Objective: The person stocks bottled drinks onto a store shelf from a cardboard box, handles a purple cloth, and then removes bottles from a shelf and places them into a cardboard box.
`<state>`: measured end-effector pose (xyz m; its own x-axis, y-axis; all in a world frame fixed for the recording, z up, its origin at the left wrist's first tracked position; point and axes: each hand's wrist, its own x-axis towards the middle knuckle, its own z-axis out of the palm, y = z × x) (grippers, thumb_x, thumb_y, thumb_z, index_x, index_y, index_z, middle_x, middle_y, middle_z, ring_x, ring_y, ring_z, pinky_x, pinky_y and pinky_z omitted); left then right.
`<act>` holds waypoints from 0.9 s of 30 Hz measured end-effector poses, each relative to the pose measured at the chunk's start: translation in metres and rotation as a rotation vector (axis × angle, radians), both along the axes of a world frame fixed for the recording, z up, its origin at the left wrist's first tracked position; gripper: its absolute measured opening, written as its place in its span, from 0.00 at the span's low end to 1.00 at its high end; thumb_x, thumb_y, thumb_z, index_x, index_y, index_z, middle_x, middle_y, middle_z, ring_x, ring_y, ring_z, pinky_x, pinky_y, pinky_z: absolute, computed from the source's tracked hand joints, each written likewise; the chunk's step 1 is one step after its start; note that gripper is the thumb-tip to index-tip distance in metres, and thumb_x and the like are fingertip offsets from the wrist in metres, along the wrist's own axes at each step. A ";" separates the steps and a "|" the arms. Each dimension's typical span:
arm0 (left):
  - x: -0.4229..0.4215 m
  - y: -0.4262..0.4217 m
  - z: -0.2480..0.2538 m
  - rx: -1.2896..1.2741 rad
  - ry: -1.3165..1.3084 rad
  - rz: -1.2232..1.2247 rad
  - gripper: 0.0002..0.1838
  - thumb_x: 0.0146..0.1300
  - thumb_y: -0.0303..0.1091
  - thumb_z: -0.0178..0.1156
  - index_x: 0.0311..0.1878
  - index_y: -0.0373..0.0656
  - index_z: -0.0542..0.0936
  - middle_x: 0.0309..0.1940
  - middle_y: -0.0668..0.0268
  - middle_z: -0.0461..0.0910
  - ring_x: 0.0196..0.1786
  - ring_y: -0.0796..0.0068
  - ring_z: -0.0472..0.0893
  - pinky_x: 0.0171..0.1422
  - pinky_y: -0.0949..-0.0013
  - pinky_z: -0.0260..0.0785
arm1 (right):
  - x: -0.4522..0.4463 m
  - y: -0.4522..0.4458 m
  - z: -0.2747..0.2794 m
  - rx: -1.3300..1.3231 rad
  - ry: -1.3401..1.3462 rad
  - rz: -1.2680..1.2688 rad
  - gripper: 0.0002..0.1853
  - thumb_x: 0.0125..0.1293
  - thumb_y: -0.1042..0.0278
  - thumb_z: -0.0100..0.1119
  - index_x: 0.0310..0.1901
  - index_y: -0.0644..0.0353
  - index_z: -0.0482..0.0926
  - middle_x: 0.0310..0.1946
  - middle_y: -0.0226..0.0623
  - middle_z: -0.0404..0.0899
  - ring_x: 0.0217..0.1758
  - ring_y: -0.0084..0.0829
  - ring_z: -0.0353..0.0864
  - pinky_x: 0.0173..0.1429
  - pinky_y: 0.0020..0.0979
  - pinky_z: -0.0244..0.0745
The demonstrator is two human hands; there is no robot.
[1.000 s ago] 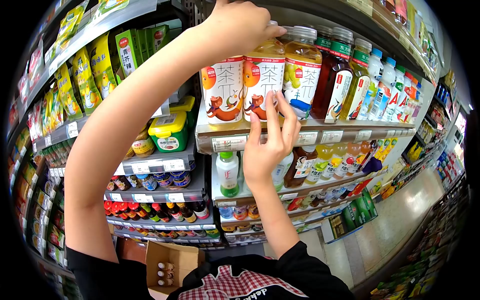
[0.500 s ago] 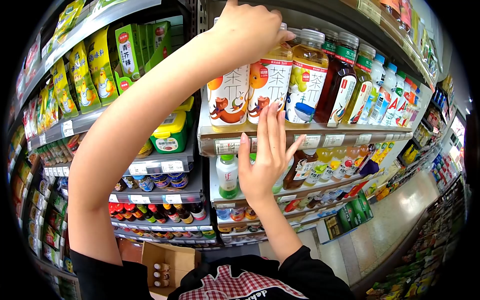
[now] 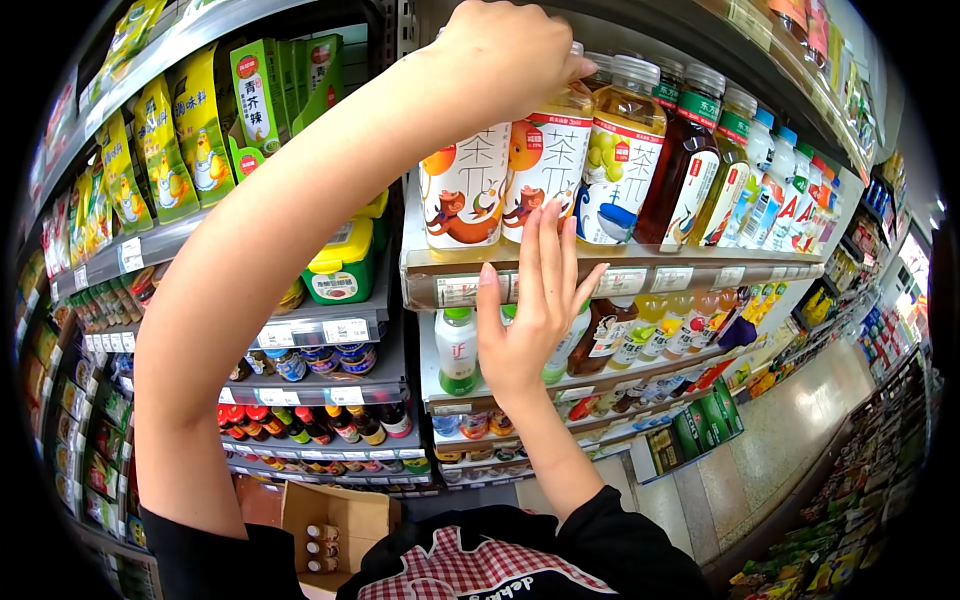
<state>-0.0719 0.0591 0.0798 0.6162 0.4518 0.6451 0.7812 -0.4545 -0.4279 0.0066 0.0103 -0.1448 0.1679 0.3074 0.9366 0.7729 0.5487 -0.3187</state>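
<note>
My left hand [image 3: 510,62] is bent over the tops of the front bottles, its fingers curled down and mostly hidden. What they hold, if anything, does not show. Below it stand two tea bottles with orange-fruit labels, the left one [image 3: 462,195] and the right one [image 3: 545,165]. Beside them is a tea bottle with a green-grape label [image 3: 622,170]. My right hand [image 3: 530,305] is spread open in front of the shelf edge, its fingertips at the lower front of the right orange-labelled bottle. Whether they touch it is unclear.
Dark tea bottles [image 3: 687,155] and other drinks continue to the right on the same shelf [image 3: 600,262]. Lower shelves hold more drinks, including a white-and-green bottle [image 3: 457,350]. Seasoning packets [image 3: 200,130] fill shelves on the left. A cardboard box [image 3: 350,515] with small bottles stands on the floor.
The bottles and shelf appear slightly further right in the view. My left hand has shifted slightly right and down; my right hand keeps nearly the same spread pose.
</note>
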 end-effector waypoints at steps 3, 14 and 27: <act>-0.012 0.003 -0.009 0.385 0.024 -0.141 0.20 0.73 0.44 0.51 0.39 0.33 0.78 0.27 0.54 0.83 0.33 0.55 0.84 0.36 0.59 0.75 | -0.002 -0.003 -0.001 0.014 0.015 0.062 0.32 0.66 0.65 0.57 0.72 0.63 0.67 0.75 0.42 0.62 0.80 0.49 0.53 0.77 0.66 0.24; -0.069 -0.117 -0.089 0.300 -0.255 -0.314 0.20 0.57 0.24 0.60 0.55 0.34 0.80 0.51 0.54 0.81 0.55 0.51 0.78 0.62 0.54 0.66 | -0.030 -0.047 -0.008 0.173 0.093 0.435 0.28 0.63 0.70 0.59 0.66 0.68 0.73 0.70 0.47 0.70 0.79 0.53 0.57 0.78 0.61 0.22; -0.126 -0.171 -0.196 0.024 -0.644 -0.152 0.25 0.48 0.30 0.63 0.54 0.36 0.82 0.52 0.54 0.82 0.57 0.51 0.78 0.64 0.50 0.65 | -0.090 -0.082 -0.026 0.199 0.064 0.682 0.20 0.64 0.73 0.55 0.57 0.65 0.81 0.63 0.40 0.78 0.72 0.47 0.70 0.80 0.59 0.34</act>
